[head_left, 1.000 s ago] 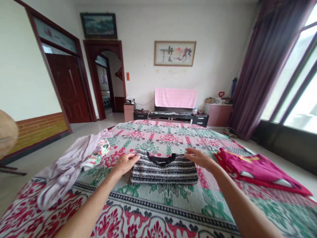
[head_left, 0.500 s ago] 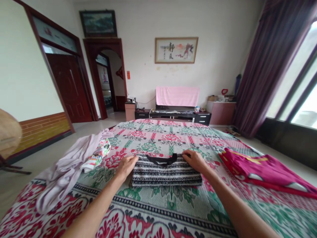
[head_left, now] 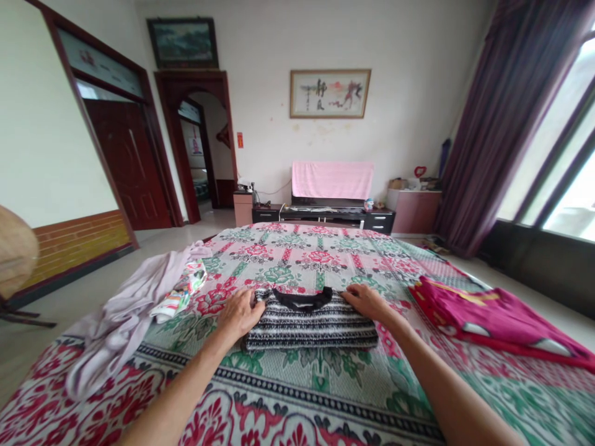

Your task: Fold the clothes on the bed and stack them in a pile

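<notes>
A folded black-and-white striped garment [head_left: 310, 323] with a black neckline lies in the middle of the bed. My left hand [head_left: 240, 311] rests flat on its left edge, fingers spread near the far left corner. My right hand [head_left: 367, 299] lies flat on its far right corner, fingers stretched toward the neckline. Neither hand holds anything.
The bed cover [head_left: 297, 384] is patterned in red, green and white flowers. A heap of pale lilac cloth [head_left: 125, 310] and a colourful piece [head_left: 183, 291] lie at the left. A folded magenta garment [head_left: 483, 319] sits at the right. A TV stand [head_left: 325, 217] stands beyond.
Both hands have settled closer onto the far corners of the striped garment and pressed it flatter. The view shifted slightly.
</notes>
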`<state>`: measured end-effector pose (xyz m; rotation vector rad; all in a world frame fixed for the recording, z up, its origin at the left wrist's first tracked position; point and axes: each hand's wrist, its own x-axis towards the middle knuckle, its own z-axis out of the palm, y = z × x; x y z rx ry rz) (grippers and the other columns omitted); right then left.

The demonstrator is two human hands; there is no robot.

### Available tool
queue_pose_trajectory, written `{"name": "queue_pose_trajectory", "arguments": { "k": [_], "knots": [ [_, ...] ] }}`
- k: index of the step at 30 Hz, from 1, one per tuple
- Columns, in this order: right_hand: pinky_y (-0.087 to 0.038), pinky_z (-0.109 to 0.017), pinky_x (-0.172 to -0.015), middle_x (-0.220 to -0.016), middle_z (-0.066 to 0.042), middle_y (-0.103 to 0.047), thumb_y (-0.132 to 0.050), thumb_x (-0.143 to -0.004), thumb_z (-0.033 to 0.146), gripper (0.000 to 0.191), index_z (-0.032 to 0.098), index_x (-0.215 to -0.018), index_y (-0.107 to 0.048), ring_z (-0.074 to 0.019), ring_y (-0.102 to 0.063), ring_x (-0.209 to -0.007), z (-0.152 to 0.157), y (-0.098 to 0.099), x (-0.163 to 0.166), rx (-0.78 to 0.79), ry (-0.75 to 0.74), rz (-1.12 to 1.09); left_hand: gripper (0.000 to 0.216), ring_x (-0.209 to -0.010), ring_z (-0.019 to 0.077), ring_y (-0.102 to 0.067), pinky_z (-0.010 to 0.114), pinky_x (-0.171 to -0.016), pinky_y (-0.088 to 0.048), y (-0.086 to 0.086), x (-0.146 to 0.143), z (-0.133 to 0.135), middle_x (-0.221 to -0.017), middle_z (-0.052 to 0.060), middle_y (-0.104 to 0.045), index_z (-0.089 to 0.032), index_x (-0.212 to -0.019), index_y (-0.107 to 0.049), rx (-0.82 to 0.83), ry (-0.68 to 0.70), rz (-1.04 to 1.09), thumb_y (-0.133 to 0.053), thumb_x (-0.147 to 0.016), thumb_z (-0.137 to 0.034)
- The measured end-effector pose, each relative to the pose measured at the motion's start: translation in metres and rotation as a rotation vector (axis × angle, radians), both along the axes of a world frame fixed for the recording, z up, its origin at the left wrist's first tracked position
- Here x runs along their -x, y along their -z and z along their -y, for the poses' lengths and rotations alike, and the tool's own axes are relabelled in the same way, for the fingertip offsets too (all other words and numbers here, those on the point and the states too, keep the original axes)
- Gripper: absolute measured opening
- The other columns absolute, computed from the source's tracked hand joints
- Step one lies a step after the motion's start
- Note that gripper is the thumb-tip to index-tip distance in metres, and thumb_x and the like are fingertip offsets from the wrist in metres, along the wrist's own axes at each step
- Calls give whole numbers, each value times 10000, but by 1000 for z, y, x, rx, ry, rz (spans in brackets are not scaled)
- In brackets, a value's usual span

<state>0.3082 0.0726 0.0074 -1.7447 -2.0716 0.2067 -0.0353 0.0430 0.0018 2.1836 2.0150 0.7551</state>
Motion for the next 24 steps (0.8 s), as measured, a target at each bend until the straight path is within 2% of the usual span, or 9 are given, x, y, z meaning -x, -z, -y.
{"name": "queue_pose_trajectory", "arguments": {
  "k": [2,4,7,10,14,20,22,24],
  "knots": [
    [-363,-259,-547,-575,-43,-599,-439,-809,492,424,172,-580,-596,-154,-535,-559,3,-5,-9,125,63,-30,377,-913,246,-586,311,-814,-401,-3,3,2,-894,118,-649,-169,-764,-650,3,-41,-20,-482,-769,-506],
    [-318,-251,-477,-485,-24,-529,-449,-779,597,513,172,-506,-538,-123,-461,-472,7,-11,-21,315,80,-126,504,-805,259,-605,318,-732,-413,-9,7,4,-723,105,-639,-188,-601,-618,93,-85,44,-446,-740,-640],
    [-311,-238,-433,-472,-13,-519,-504,-714,675,538,169,-536,-547,-102,-432,-429,16,-18,-34,564,48,-320,611,-602,238,-585,291,-583,-394,-19,13,6,-473,76,-539,-197,-412,-507,238,-96,152,-426,-682,-739],
    [-376,-231,-452,-528,-18,-569,-574,-677,657,499,161,-629,-602,-108,-488,-463,25,-22,-36,694,-33,-450,617,-437,189,-512,267,-452,-343,-24,15,9,-407,56,-509,-190,-422,-514,434,-42,255,-445,-651,-758],
    [-405,-216,-474,-571,-2,-584,-649,-661,560,405,158,-648,-598,-95,-489,-498,29,-21,-29,687,-146,-509,576,-396,148,-467,241,-385,-292,-22,14,12,-470,41,-566,-165,-579,-596,594,43,375,-520,-618,-734],
    [-410,-217,-511,-614,10,-595,-672,-676,432,294,147,-683,-600,-92,-493,-545,19,-10,-25,520,-135,-525,469,-446,120,-483,215,-392,-284,-19,11,13,-526,-6,-571,-154,-693,-584,540,25,597,-681,-563,-594],
    [-434,-221,-547,-644,6,-611,-679,-681,415,280,148,-697,-594,-96,-521,-571,17,-9,-24,508,-140,-636,467,-478,117,-503,211,-416,-311,-20,10,14,-570,-2,-594,-144,-704,-592,528,58,691,-700,-556,-573],
    [-476,-237,-621,-730,-15,-650,-689,-683,386,263,153,-769,-602,-117,-580,-644,19,-9,-21,572,-169,-814,478,-522,127,-540,216,-452,-360,-21,9,15,-636,15,-632,-136,-736,-607,555,97,798,-717,-546,-561]
  ]
}}
